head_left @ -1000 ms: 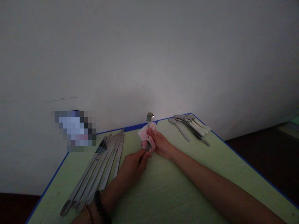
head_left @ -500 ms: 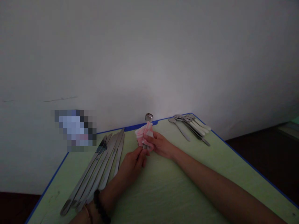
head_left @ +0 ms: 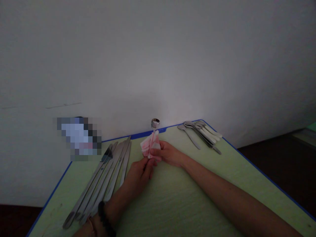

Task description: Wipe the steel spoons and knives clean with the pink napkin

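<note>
Over the middle of the table, a shiny metal spoon (head_left: 155, 123) is held with its rounded bowl pointing up and away from me. A pink and white cloth (head_left: 151, 144) is wrapped around its handle. My right hand (head_left: 168, 153) is closed on the cloth, thumb on the near side, with the handle inside it. Just below, my left hand (head_left: 143, 171) is closed at the lower end of the spoon; its fingers and the cloth hide most of the handle.
Several long metal utensils (head_left: 106, 177) lie side by side at the left, partly under my left forearm. Spoons (head_left: 197, 131) and white-handled cutlery (head_left: 212, 133) lie at the back right. The blue-edged green table (head_left: 187, 204) meets a wall (head_left: 158, 59). A blurred-out object (head_left: 79, 136) stands back left.
The cloth has shifted slightly on the spoon's handle, and more of the neck shows below the bowl. The spoon has tilted a little to the left. Both hands keep their hold.
</note>
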Action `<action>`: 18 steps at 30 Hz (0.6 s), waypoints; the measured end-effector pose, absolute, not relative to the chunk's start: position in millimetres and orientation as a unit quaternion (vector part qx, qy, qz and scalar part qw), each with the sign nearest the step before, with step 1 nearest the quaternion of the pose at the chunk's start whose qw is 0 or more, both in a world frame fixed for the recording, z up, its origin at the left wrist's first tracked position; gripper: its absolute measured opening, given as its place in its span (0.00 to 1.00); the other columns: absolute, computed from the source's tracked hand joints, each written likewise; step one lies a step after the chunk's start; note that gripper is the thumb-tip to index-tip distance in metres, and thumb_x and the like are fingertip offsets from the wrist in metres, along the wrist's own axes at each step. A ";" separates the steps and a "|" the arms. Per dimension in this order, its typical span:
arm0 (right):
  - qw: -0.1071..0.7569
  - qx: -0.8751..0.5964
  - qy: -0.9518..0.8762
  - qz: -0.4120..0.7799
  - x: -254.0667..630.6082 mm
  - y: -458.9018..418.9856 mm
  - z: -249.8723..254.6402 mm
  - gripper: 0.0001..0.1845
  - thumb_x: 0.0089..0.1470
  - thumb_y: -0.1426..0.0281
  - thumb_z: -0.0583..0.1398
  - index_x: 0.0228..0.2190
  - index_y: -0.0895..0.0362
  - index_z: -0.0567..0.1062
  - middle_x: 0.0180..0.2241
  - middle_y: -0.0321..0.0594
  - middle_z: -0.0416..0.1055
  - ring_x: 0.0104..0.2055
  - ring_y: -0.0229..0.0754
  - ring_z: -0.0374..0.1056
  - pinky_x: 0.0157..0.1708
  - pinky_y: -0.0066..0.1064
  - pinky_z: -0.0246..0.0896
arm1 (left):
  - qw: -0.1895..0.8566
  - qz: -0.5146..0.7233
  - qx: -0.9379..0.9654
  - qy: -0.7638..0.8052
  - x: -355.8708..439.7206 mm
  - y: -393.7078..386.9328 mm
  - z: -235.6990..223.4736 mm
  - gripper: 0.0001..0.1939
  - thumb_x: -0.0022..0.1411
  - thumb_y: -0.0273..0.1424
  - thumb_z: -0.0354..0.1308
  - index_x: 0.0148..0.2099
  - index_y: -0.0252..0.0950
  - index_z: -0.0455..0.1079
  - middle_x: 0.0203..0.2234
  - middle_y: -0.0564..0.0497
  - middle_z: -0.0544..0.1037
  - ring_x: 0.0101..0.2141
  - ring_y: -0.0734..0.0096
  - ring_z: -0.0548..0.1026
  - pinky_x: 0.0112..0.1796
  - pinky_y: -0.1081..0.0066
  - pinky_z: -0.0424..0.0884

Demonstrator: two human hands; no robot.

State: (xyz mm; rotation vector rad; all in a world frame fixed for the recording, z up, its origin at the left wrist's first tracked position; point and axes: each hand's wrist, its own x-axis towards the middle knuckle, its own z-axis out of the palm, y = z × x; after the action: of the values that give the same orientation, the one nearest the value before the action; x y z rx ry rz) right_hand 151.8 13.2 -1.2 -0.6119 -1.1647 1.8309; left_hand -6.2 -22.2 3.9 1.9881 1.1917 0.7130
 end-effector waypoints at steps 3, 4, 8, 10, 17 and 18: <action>0.433 -0.246 -0.444 0.745 149.9 12.2 0.2 0.20 0.41 0.57 0.68 0.29 0.60 0.73 0.25 0.34 0.70 0.22 0.31 0.62 0.22 0.23 0.55 | 0.354 0.274 0.767 0.459 -5.5 -23.1 5.6 0.18 0.65 0.39 0.43 0.30 0.36 0.67 0.13 0.58 0.65 0.17 0.73 0.66 0.23 0.74 0.60; 0.431 -0.245 -0.438 0.750 149.6 11.8 0.9 0.20 0.41 0.57 0.68 0.29 0.60 0.73 0.24 0.34 0.71 0.21 0.31 0.62 0.22 0.23 0.55 | 0.357 0.273 0.767 0.457 -5.4 -23.3 6.5 0.18 0.65 0.39 0.43 0.30 0.35 0.68 0.13 0.58 0.65 0.17 0.73 0.65 0.23 0.75 0.60; 0.429 -0.232 -0.423 0.764 149.7 11.1 2.7 0.21 0.40 0.57 0.68 0.29 0.61 0.74 0.24 0.34 0.72 0.21 0.32 0.64 0.22 0.24 0.57 | 0.362 0.267 0.770 0.452 -5.1 -23.2 9.5 0.18 0.65 0.39 0.43 0.29 0.36 0.68 0.13 0.58 0.65 0.17 0.74 0.65 0.23 0.75 0.59; 0.427 -0.231 -0.423 0.765 150.3 11.1 2.4 0.20 0.41 0.57 0.68 0.29 0.61 0.74 0.24 0.34 0.72 0.21 0.32 0.64 0.22 0.24 0.57 | 0.362 0.263 0.769 0.456 -4.9 -23.0 9.9 0.18 0.64 0.38 0.44 0.29 0.36 0.68 0.13 0.58 0.65 0.17 0.73 0.65 0.23 0.75 0.59; 0.423 -0.229 -0.442 0.757 151.1 12.0 0.8 0.20 0.42 0.57 0.67 0.26 0.62 0.74 0.20 0.33 0.70 0.20 0.31 0.62 0.21 0.24 0.55 | 0.377 0.270 0.750 0.472 -3.7 -24.2 6.4 0.21 0.66 0.41 0.42 0.31 0.35 0.71 0.14 0.56 0.67 0.17 0.72 0.67 0.23 0.74 0.60; 0.422 -0.227 -0.443 0.758 151.2 11.9 1.0 0.20 0.41 0.56 0.67 0.26 0.61 0.74 0.20 0.33 0.70 0.20 0.31 0.62 0.22 0.24 0.55 | 0.377 0.270 0.749 0.472 -3.8 -24.3 6.1 0.22 0.66 0.41 0.42 0.32 0.35 0.71 0.13 0.56 0.67 0.17 0.72 0.67 0.23 0.74 0.60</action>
State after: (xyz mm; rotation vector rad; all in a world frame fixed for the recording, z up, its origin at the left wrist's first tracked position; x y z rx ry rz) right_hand 151.2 11.9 1.0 -0.5675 -1.1086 1.8984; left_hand -3.8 -24.3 6.1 1.9158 1.2080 0.6904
